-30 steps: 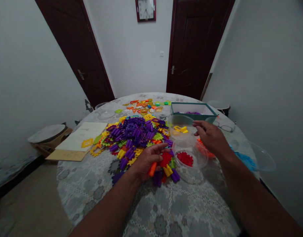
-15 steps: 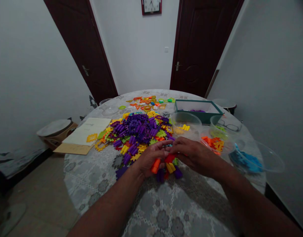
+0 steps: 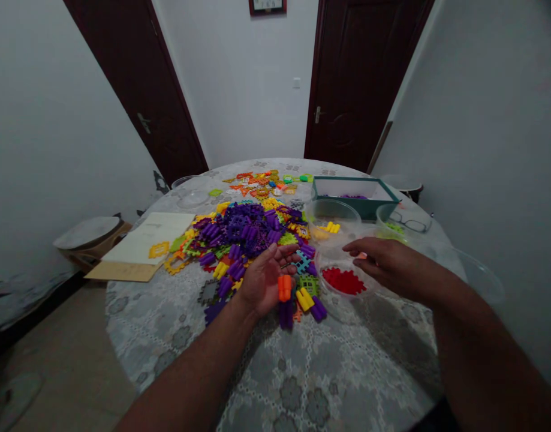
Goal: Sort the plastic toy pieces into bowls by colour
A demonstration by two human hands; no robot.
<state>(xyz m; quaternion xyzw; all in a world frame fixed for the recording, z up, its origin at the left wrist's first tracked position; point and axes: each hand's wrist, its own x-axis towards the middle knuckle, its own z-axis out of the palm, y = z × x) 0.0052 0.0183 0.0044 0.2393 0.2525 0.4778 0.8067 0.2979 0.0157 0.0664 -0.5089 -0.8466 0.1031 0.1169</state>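
My left hand is palm up at the near edge of the pile, fingers loosely curled, with a small orange ribbed plastic building block resting in it. Just below lie a yellow block and a purple block. My right hand hovers to the right over the clear tubs, thumb and index finger apart, with nothing visible between them. Beneath and left of it, red notched plastic pieces lie in a clear round tub. Part of the tubs' contents is hidden behind this hand.
A large heap of mostly purple pieces fills the table's middle. Behind stand a clear tub with yellow blocks and a green-rimmed box. Eyeglasses lie at right, a sheet of paper at left.
My right hand has left my left hand and moved right over the tubs. The red piece seen between my hands is gone from there. My left hand has opened somewhat, the orange block still on it.
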